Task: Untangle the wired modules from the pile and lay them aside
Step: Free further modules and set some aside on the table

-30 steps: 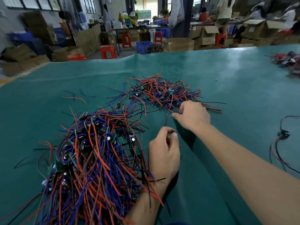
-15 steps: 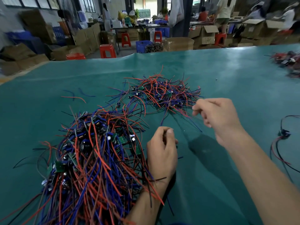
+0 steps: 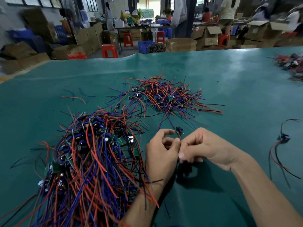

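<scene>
Head view
Table: a wide teal mat (image 3: 229, 76) is spread across the work surface, with its far edge seen against a workshop floor.
Near pile: a dense tangle of red, blue and black wires with small green boards (image 3: 91, 154) is heaped at lower left, and its strands are draped over the left forearm.
Far pile: a looser, flatter spread of wired modules (image 3: 165, 97) is laid beyond the hands, toward the middle of the mat.
Held module: a small dark blue module (image 3: 178, 129) is raised just above the two hands, between their fingertips; its wires are led back toward the far pile.
Left hand: the left hand (image 3: 161, 154) is curled, with thumb and forefinger pinched on the thin lead just below the held module.
Right hand: the right hand (image 3: 205, 146) is curled and touching the left; the same lead is pinched at its fingertips.
Right side: a single module with red and black wires (image 3: 282, 140) is laid apart near the right edge.
Far right: another blurred heap (image 3: 291, 64) is seen at the mat's far corner.
Background: red stools (image 3: 109, 50) and cardboard boxes (image 3: 181, 45) are ranged behind the table.
</scene>
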Motion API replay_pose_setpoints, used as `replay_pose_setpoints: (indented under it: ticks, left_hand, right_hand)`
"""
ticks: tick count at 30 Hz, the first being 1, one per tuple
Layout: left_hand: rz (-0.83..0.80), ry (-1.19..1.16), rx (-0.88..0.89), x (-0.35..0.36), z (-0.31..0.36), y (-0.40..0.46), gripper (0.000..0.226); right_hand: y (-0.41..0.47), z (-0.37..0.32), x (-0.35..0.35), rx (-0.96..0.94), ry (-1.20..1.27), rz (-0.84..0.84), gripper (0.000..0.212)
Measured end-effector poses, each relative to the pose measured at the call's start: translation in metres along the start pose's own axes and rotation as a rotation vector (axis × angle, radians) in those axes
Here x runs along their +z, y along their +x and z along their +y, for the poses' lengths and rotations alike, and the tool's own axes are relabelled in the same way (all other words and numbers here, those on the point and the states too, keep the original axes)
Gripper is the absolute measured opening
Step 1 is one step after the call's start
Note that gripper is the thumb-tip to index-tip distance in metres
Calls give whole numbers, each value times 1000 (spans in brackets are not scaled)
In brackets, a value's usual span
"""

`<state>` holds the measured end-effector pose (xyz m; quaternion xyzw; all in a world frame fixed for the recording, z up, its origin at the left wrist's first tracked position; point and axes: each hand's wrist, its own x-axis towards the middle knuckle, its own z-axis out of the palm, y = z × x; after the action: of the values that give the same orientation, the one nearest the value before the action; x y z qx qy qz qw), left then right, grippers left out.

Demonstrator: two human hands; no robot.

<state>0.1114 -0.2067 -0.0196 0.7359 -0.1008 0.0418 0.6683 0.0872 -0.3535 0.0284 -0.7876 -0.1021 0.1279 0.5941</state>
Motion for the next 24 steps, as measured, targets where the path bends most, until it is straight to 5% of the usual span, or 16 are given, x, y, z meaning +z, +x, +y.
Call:
replay_pose_setpoints:
  ticks: [5, 7, 12, 15, 20, 24]
  left_hand:
    - [16, 92, 15, 2, -2, -1, 22]
    - [10, 93, 24, 1, -2, 0, 23]
    - [-79, 123, 114, 3, 2, -5, 19]
    - [-56, 62, 140, 2, 3, -4, 4]
    - [18, -171, 0, 1, 7, -3, 53]
    - [15, -42, 26, 3, 4, -2, 30]
  right_hand:
    - [16, 15, -6, 63, -273, 694, 22]
    - [22, 20, -4, 88, -331, 802, 19]
    - [31, 23, 4, 94, -373, 752, 12]
    - [30, 19, 1, 62, 13, 803, 9]
    - [21, 7, -12, 67, 747, 716, 19]
    - [18, 4, -14, 73, 945, 577, 25]
